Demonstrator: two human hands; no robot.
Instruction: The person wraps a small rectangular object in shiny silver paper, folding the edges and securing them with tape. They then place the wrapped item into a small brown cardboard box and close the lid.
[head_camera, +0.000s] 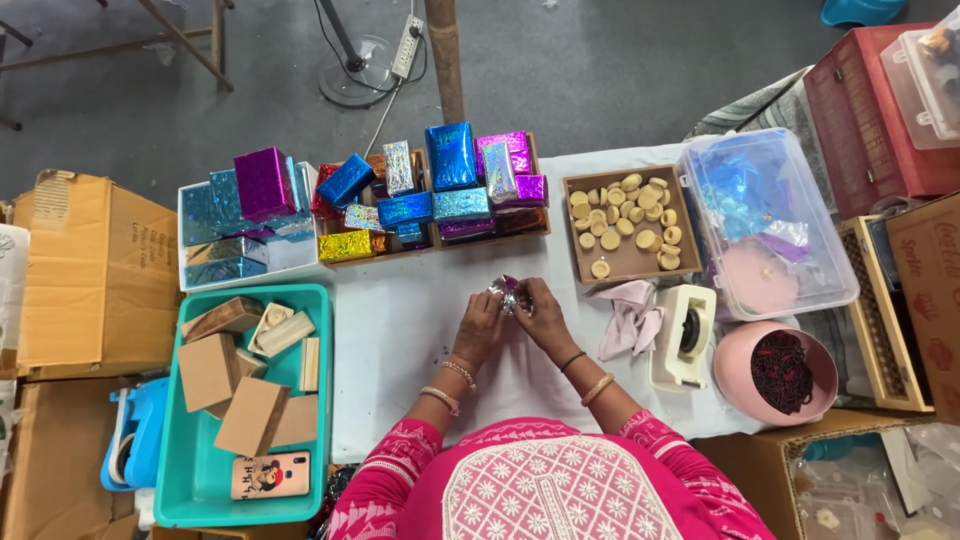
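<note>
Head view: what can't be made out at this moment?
- Small shiny item: mostly covered by the left hand and right hand; its shape is unclear.
- Clear bin: cloudy lid blurs the contents.
- Pink bowl: dark contents too small to identify.
- Red case: cut off by the right edge.

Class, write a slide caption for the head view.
Both hands, left and right, fold shiny foil over the white table.

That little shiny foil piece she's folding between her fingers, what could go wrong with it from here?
The thin foil piece sits pinched between the left hand and right hand, so a hard tug might tear or crease it. It is held above the table, so if it slips it could drop onto the white tabletop. The wooden tray of round pieces lies close by the right hand; a wide elbow move might nudge it.
</note>
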